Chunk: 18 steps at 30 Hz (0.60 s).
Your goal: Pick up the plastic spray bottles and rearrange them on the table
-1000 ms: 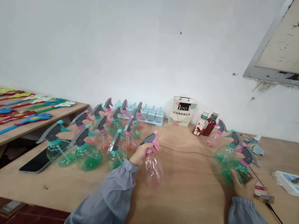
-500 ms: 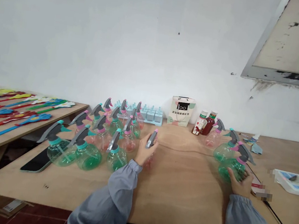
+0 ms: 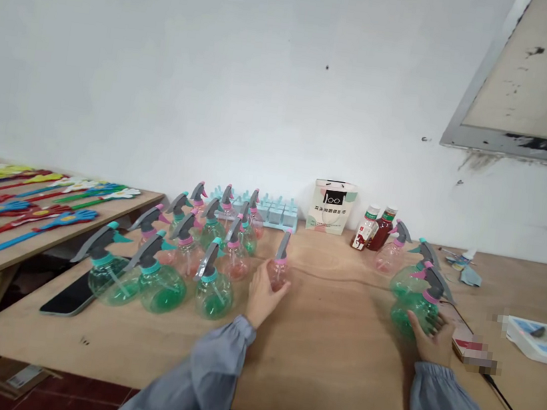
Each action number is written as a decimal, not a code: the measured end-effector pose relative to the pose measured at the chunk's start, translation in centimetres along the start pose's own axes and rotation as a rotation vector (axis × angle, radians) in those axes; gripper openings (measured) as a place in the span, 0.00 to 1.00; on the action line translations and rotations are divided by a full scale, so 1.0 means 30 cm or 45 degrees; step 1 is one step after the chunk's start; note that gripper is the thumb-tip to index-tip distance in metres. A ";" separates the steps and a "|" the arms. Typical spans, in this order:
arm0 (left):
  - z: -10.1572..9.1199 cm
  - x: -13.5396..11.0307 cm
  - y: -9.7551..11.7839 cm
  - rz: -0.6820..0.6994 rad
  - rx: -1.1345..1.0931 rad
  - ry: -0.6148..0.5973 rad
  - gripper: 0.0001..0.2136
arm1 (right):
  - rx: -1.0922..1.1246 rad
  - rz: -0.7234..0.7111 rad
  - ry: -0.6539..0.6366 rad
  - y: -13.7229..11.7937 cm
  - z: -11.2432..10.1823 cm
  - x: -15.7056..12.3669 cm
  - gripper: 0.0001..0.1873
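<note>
My left hand [image 3: 263,296] cups the base of a pink spray bottle [image 3: 279,264] with a grey trigger, which stands upright on the wooden table [image 3: 333,361] beside a cluster of several green and pink spray bottles [image 3: 180,260]. My right hand [image 3: 430,338] wraps round the body of a green spray bottle [image 3: 419,306] with a pink collar at the right. Two more spray bottles, one green [image 3: 412,272] and one pink [image 3: 392,251], stand just behind it.
A black phone [image 3: 71,295] lies at the table's left front. A paper bag [image 3: 332,206], two drink bottles [image 3: 375,227] and a blue ice tray [image 3: 273,210] line the wall. A white device [image 3: 541,338] with a cable sits right. Colourful hand-shaped swatters [image 3: 27,199] cover the left table.
My left hand carried the pink bottle away from me, from tilted to upright, and set it down beside the cluster. My right hand stayed on the green bottle.
</note>
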<state>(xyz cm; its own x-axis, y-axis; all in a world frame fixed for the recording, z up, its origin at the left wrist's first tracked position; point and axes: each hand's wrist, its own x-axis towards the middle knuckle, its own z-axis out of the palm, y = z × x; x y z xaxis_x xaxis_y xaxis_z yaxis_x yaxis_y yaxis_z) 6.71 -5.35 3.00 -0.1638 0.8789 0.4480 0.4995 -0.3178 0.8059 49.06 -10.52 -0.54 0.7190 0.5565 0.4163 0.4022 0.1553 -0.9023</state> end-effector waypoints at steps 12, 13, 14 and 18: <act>0.205 0.484 -0.031 -0.192 0.228 0.141 0.37 | 0.003 -0.151 -0.211 -0.063 0.053 -0.123 0.44; 0.209 0.501 -0.037 -0.194 0.224 0.143 0.36 | 0.006 -0.171 -0.228 -0.068 0.059 -0.133 0.43; 0.213 0.515 -0.042 -0.194 0.221 0.143 0.36 | 0.005 -0.180 -0.253 -0.074 0.065 -0.143 0.43; 0.221 0.527 -0.033 -0.190 0.221 0.145 0.37 | -0.009 -0.173 -0.309 -0.106 0.094 -0.176 0.42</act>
<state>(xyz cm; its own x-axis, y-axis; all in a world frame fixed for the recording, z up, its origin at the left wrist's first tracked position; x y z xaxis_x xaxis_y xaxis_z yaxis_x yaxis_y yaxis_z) 9.28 11.21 6.72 -0.3367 0.8625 0.3779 0.5997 -0.1130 0.7922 42.37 -11.65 -0.18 0.5021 0.7101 0.4937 0.4900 0.2368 -0.8390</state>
